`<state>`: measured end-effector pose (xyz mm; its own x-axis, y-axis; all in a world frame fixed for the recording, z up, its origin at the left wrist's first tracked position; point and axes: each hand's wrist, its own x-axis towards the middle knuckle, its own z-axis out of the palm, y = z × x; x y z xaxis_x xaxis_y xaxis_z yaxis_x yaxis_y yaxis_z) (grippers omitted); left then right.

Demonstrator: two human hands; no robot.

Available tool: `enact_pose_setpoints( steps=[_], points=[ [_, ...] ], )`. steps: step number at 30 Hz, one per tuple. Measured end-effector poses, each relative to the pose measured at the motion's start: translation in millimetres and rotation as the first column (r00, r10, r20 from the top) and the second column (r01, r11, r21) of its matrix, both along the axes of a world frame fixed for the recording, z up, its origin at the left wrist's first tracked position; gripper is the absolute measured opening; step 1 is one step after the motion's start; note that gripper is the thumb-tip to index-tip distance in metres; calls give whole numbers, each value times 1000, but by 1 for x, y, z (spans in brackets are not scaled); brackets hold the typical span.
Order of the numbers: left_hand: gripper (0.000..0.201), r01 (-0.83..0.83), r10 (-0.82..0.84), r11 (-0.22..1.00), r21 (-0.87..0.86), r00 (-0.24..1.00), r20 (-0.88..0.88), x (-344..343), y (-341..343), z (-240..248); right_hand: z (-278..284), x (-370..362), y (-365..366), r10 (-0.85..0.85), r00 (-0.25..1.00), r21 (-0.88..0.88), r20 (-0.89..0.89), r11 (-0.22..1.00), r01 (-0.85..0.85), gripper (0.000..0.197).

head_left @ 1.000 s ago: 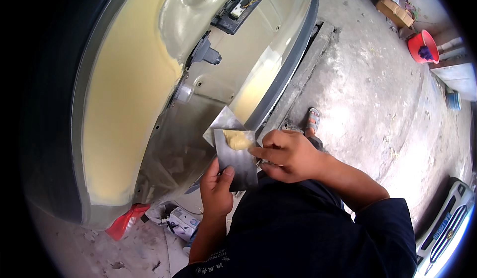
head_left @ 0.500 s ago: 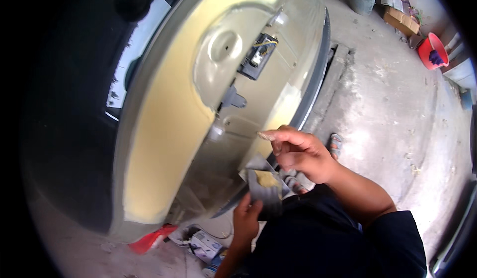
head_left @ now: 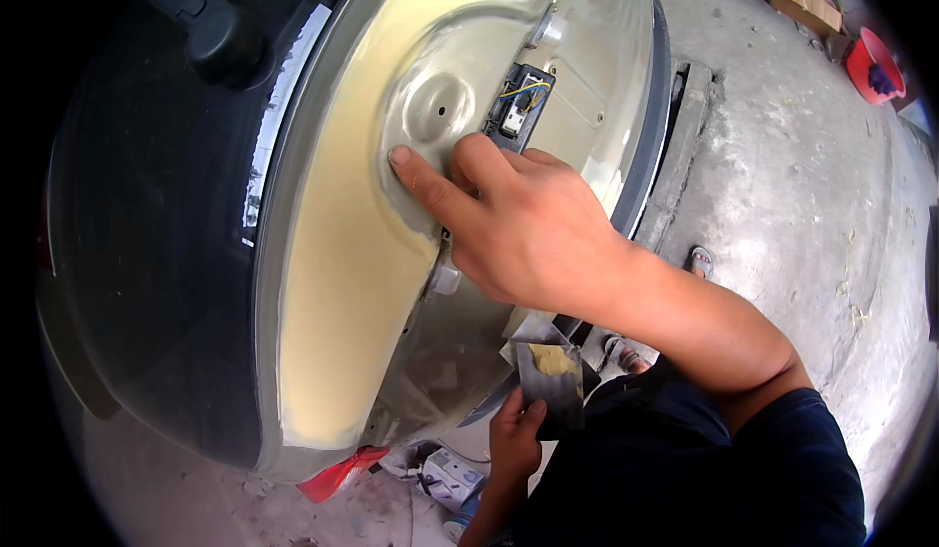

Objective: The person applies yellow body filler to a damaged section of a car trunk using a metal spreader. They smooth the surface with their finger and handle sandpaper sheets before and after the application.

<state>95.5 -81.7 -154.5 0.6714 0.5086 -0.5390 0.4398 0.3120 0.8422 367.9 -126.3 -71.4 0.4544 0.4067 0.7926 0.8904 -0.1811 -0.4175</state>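
Observation:
My right hand (head_left: 533,224) reaches across a car's tailgate (head_left: 337,303), which is coated with pale yellow filler. Its index finger is stretched out, the tip against the lower left rim of a round recess (head_left: 437,107); the other fingers bend, and I see nothing held in them. Close to my body, my left hand (head_left: 514,439) grips a dark flat putty board (head_left: 558,402). A lump of yellow putty (head_left: 554,358) lies on the board's upper part. Pale flat sheets (head_left: 531,329) show just behind the board.
An opening with a black housing and wires (head_left: 521,107) sits beside the recess. The rear wiper (head_left: 220,43) is at upper left. Below the car's edge are a red piece (head_left: 337,476) and a box (head_left: 450,479). A red bucket (head_left: 873,68) and cardboard box (head_left: 807,7) stand far right.
My right hand has moved from near the putty board up and left onto the recess's rim. My left hand still holds the board. The whole view has shifted slightly.

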Motion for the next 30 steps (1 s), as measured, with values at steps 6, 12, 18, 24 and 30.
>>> enact_pose_setpoints(
  steps=[6,12,18,24,30],
  points=[
    [38,-3,3,1000,-31,1000,7,-2,1,-4,5,-1,6,-77,995,-63,63,995,81,51],
    [37,13,-13,1000,-21,1000,-2,1,1,-1,9,-7,6,-146,975,-136,165,976,169,48],
    [40,25,-24,998,-56,1000,7,5,1,3,7,-7,3,-30,997,-49,71,998,34,51],
    [36,24,-23,999,-36,1000,10,6,0,1,15,-4,4,106,975,36,-194,994,-101,62],
    [37,29,-29,999,-19,999,15,6,0,-1,12,-15,7,271,894,119,-356,963,-244,63]
  ],
)
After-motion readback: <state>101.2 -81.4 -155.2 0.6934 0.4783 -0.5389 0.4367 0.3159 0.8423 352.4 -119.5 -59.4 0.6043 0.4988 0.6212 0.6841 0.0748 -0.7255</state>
